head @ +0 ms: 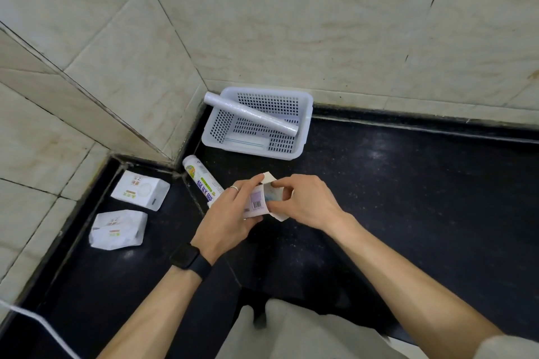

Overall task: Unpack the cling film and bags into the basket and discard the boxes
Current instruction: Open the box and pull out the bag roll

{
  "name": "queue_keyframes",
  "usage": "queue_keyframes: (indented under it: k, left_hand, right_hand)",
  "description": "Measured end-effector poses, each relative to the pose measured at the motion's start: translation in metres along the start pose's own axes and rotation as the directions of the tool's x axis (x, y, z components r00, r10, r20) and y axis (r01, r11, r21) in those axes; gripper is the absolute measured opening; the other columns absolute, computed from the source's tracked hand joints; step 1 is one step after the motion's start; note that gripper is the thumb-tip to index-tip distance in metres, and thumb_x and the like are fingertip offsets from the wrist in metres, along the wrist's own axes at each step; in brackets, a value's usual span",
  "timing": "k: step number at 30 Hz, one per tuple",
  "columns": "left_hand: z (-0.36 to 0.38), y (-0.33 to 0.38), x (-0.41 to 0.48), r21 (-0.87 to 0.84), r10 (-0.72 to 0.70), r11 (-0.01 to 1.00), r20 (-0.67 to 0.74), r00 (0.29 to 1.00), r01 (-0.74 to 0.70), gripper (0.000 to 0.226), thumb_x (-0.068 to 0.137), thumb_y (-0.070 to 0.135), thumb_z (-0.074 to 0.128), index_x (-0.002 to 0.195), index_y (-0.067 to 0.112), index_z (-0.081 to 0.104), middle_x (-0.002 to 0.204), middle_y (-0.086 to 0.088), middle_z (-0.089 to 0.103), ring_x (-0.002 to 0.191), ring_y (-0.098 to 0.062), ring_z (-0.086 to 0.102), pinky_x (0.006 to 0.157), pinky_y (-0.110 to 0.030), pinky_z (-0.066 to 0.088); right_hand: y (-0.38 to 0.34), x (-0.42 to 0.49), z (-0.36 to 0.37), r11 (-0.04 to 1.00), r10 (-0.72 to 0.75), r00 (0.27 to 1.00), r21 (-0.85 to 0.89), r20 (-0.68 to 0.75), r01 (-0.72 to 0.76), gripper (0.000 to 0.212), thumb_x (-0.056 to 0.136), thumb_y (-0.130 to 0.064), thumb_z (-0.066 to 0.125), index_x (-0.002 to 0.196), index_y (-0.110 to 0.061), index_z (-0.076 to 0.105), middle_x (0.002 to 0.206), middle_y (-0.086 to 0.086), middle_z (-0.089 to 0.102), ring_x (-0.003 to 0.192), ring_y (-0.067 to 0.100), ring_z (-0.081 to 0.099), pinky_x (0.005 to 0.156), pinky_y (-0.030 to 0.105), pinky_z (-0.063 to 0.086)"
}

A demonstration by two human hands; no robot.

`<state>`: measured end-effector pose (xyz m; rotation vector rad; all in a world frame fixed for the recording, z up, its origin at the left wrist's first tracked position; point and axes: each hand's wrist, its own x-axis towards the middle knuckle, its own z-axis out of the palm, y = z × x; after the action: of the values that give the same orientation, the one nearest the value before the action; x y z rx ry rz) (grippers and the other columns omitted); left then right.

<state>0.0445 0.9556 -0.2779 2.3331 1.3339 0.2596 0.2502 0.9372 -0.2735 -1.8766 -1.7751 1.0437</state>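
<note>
A small white box [256, 202] with a barcode and purple print is held over the black counter. My left hand [227, 218] grips its body from the left. My right hand [303, 201] has its fingers on the open end flap at the box's far end. Behind them a white perforated basket [306, 114] stands in the corner. A clear cling film roll [250, 114] lies slanted across the basket, one end resting on its rim. A flat pack with blue lines [248, 141] lies on the basket's floor. A printed white roll [201, 181] lies on the counter beside my left hand.
Two white packets [140, 189] [118, 230] lie on the counter's left wing. Tiled walls close off the back and the left. The black counter [408, 183] stretches to the right. A white cord [38, 323] crosses the bottom left corner.
</note>
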Motion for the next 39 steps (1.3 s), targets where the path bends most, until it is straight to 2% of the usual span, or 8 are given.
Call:
queue_keyframes:
  k: [2,5,11,15,18,22,28,39]
  left_hand:
    - [0.002,0.001,0.001,-0.011,0.015,1.000,0.003,1.000,-0.015,0.085,0.080,0.027,0.077,0.149,0.036,0.027,0.127,0.010,0.048,0.101,-0.008,0.052,0.087,-0.030,0.050]
    - [0.004,0.003,0.004,-0.019,0.032,0.999,-0.006,0.999,-0.032,0.085,0.080,0.026,0.077,0.148,0.037,0.028,0.127,0.010,0.048,0.102,-0.005,0.049,0.089,-0.026,0.047]
    - [0.002,-0.005,0.007,-0.059,-0.011,0.998,-0.053,0.999,0.008,0.082,0.079,0.031,0.079,0.146,0.035,0.034,0.126,0.013,0.048,0.103,-0.005,0.051,0.087,-0.024,0.048]
    - [0.002,-0.006,0.009,-0.008,0.036,0.999,-0.041,0.998,-0.036,0.083,0.079,0.027,0.079,0.147,0.034,0.032,0.131,0.011,0.047,0.110,-0.008,0.050,0.093,-0.026,0.047]
    - [0.001,-0.007,0.013,0.057,0.071,0.996,-0.004,0.997,-0.071,0.084,0.080,0.025,0.078,0.149,0.034,0.029,0.133,0.008,0.047,0.110,-0.013,0.050,0.092,-0.031,0.049]
    - [0.000,-0.013,0.013,0.085,0.042,0.995,0.011,0.999,-0.043,0.085,0.081,0.025,0.076,0.150,0.034,0.027,0.136,0.007,0.045,0.113,-0.014,0.049,0.092,-0.033,0.049]
    - [0.002,-0.022,0.015,0.087,0.000,0.996,-0.005,1.000,0.000,0.083,0.084,0.030,0.073,0.150,0.036,0.024,0.136,0.010,0.044,0.114,-0.012,0.047,0.095,-0.028,0.044]
    - [0.025,-0.057,0.044,0.113,-0.229,0.970,0.122,0.966,0.215,0.083,0.082,0.035,0.071,0.150,0.033,0.023,0.138,0.003,0.044,0.116,-0.020,0.053,0.089,-0.039,0.051]
  right_hand:
    - [0.000,0.005,0.007,1.000,-0.009,1.000,-0.009,-0.010,0.009,0.019,0.077,-0.056,0.066,0.089,-0.042,0.069,0.079,-0.011,0.056,0.075,0.012,0.058,0.060,0.026,0.041]
    - [0.002,0.011,0.020,1.000,0.010,0.998,0.028,-0.060,-0.009,0.027,0.082,-0.050,0.064,0.063,-0.032,0.057,0.076,-0.006,0.051,0.070,0.017,0.055,0.057,0.028,0.036]
    - [0.017,0.011,0.017,0.987,0.021,0.988,0.159,-0.153,0.004,0.020,0.082,-0.044,0.075,0.089,-0.025,0.076,0.102,-0.012,0.051,0.097,0.009,0.050,0.081,0.024,0.042]
    - [0.027,0.005,0.011,0.967,-0.011,0.985,0.251,-0.171,0.054,0.012,0.084,-0.034,0.077,0.082,-0.024,0.070,0.124,-0.016,0.057,0.104,0.002,0.056,0.088,0.022,0.047]
    - [0.030,0.002,0.010,0.945,0.029,0.992,0.327,-0.121,0.012,0.009,0.086,-0.034,0.075,0.093,-0.029,0.071,0.096,-0.013,0.070,0.083,0.000,0.064,0.073,0.022,0.054]
    - [0.036,0.000,0.010,0.938,0.059,0.985,0.347,-0.160,0.001,0.019,0.087,-0.037,0.073,0.076,-0.032,0.059,0.073,-0.009,0.062,0.062,0.001,0.053,0.058,0.015,0.043]
    - [0.048,0.002,0.009,0.878,0.142,0.970,0.478,-0.196,-0.032,0.008,0.089,-0.030,0.072,0.091,-0.029,0.065,0.084,0.000,0.070,0.075,0.017,0.064,0.072,0.034,0.055]
    - [0.068,0.023,-0.017,0.823,0.349,0.873,0.558,-0.341,-0.111,0.015,0.087,-0.023,0.075,0.096,-0.025,0.063,0.086,-0.005,0.074,0.079,0.010,0.071,0.082,0.040,0.057]
